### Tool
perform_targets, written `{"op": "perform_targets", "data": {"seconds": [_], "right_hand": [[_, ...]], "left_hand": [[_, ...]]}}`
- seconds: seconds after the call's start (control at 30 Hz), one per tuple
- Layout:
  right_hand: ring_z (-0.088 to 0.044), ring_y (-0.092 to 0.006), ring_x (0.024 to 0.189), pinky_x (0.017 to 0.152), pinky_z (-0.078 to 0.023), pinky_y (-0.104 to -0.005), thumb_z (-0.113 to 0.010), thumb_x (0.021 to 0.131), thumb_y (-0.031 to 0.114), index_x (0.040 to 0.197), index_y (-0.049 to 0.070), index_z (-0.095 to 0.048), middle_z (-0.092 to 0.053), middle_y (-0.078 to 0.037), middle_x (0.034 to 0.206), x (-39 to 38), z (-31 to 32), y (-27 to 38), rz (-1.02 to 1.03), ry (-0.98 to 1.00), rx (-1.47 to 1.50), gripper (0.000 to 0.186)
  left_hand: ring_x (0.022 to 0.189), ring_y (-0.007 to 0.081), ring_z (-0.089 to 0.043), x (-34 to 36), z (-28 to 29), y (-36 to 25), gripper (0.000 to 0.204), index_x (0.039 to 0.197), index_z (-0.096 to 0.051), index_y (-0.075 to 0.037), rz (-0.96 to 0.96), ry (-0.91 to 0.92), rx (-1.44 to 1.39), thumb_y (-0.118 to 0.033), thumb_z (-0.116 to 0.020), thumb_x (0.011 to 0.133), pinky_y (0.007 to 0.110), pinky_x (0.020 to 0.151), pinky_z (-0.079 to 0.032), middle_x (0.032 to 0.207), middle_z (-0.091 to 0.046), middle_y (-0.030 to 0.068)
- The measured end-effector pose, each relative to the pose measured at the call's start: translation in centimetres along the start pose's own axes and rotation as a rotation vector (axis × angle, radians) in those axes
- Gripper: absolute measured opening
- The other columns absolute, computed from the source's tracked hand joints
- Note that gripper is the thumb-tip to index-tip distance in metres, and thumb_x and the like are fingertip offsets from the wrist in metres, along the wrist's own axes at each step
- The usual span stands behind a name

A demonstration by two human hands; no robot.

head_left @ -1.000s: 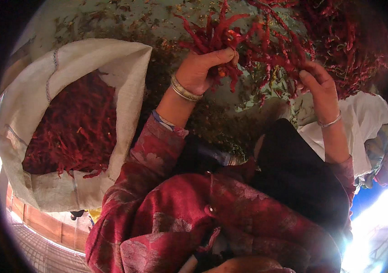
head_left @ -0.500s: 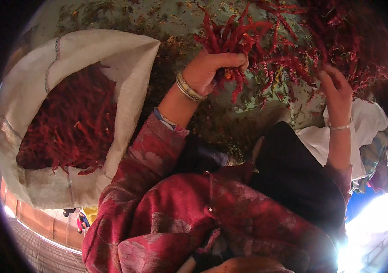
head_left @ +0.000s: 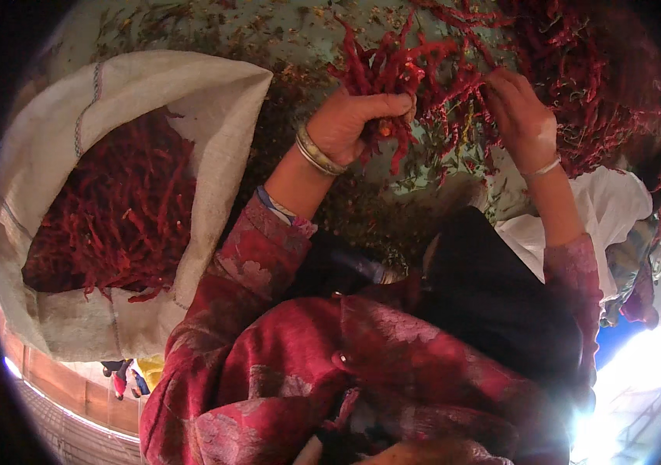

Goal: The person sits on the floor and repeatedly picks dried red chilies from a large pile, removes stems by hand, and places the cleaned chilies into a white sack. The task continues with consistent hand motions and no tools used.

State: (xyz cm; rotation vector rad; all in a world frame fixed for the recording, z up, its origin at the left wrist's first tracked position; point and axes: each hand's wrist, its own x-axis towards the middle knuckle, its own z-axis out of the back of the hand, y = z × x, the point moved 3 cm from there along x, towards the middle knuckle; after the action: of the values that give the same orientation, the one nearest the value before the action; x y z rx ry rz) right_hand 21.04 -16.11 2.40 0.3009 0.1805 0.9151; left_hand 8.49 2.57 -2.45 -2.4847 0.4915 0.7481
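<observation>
A bunch of dried red chili peppers (head_left: 373, 68) is gripped in my left hand (head_left: 347, 124), thumb across it and tips fanning upward. My right hand (head_left: 518, 118) is to its right, bent over, with its fingers closed on a chili pepper at the edge of the loose ones; the fingertips are partly hidden. Between the two hands, thin wrinkled chili peppers (head_left: 454, 93) lie tangled with dry stems. A big white woven sack (head_left: 226, 116) stands open on the left, with many red chili peppers (head_left: 133, 205) inside.
A large heap of red chili peppers (head_left: 594, 85) spreads at the far right. Bits of leaf and stem litter the pale ground (head_left: 299, 39). White cloth (head_left: 617, 201) lies beside my right forearm. Small distant people (head_left: 121, 380) show beyond the sack at the lower left.
My right hand has moved left from the heap, closer to my left hand. The left hand keeps its bunch of chili peppers and has barely shifted.
</observation>
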Motion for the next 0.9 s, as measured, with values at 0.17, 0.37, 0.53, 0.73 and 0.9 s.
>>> {"op": "perform_targets", "data": {"seconds": [0.17, 0.37, 0.53, 0.73, 0.9], "right_hand": [[-0.061, -0.0247, 0.069, 0.055, -0.049, -0.0333, -0.057, 0.074, 0.005, 0.100, 0.014, -0.056, -0.057, -0.002, 0.100, 1.3, -1.6, -0.3, 0.047, 0.198, -0.232, 0.027], [-0.059, -0.0214, 0.062, 0.055, -0.048, -0.0290, -0.060, 0.076, 0.011, 0.100, 0.011, -0.059, -0.062, -0.005, 0.089, 0.4, -0.1, -1.7, -0.093, 0.060, 0.151, 0.024], [-0.051, -0.0083, 0.053, 0.050, -0.041, -0.0216, -0.060, 0.081, 0.016, 0.099, 0.005, -0.060, -0.061, -0.003, 0.066, -1.1, 0.5, -0.4, -0.645, 0.203, 0.566, 0.021], [-0.042, -0.0025, 0.050, 0.045, -0.033, -0.0174, -0.055, 0.084, 0.015, 0.100, 0.001, -0.057, -0.061, 0.000, 0.075, -2.9, 0.9, 3.1, -0.833, 0.254, 1.097, 0.021], [-0.040, -0.0021, 0.049, 0.045, -0.031, -0.0166, -0.055, 0.084, 0.014, 0.101, 0.003, -0.056, -0.061, -0.001, 0.077, -4.9, 1.2, 4.8, -0.887, 0.320, 1.244, 0.021]], "left_hand": [[0.059, 0.0067, -0.053, 0.3, 0.5, 0.6, 0.020, 0.093, -0.061, -0.003, -0.025, 0.026, -0.040, -0.009, -0.065, 0.074, 0.019, 0.052, -0.040, 0.076, -0.062, 0.0029], [0.067, 0.0077, -0.053, -0.5, 0.0, -0.2, 0.019, 0.092, -0.061, -0.004, -0.018, 0.000, 0.003, -0.013, -0.064, 0.076, 0.020, 0.057, -0.039, 0.078, -0.062, 0.0032], [0.070, 0.0080, -0.053, -0.5, 0.3, 0.6, 0.015, 0.088, -0.062, -0.004, -0.010, -0.014, -0.021, -0.015, -0.062, 0.079, 0.021, 0.059, -0.039, 0.080, -0.062, 0.0030], [0.070, 0.0090, -0.055, -0.2, 0.2, 2.0, 0.013, 0.089, -0.062, -0.003, 0.045, 0.005, -0.143, -0.012, -0.062, 0.080, 0.021, 0.061, -0.042, 0.080, -0.062, 0.0031], [0.070, 0.0096, -0.057, -1.5, -0.8, 2.8, 0.015, 0.092, -0.061, -0.004, 0.078, 0.004, -0.071, -0.010, -0.064, 0.079, 0.023, 0.059, -0.045, 0.080, -0.062, 0.0027]]}}
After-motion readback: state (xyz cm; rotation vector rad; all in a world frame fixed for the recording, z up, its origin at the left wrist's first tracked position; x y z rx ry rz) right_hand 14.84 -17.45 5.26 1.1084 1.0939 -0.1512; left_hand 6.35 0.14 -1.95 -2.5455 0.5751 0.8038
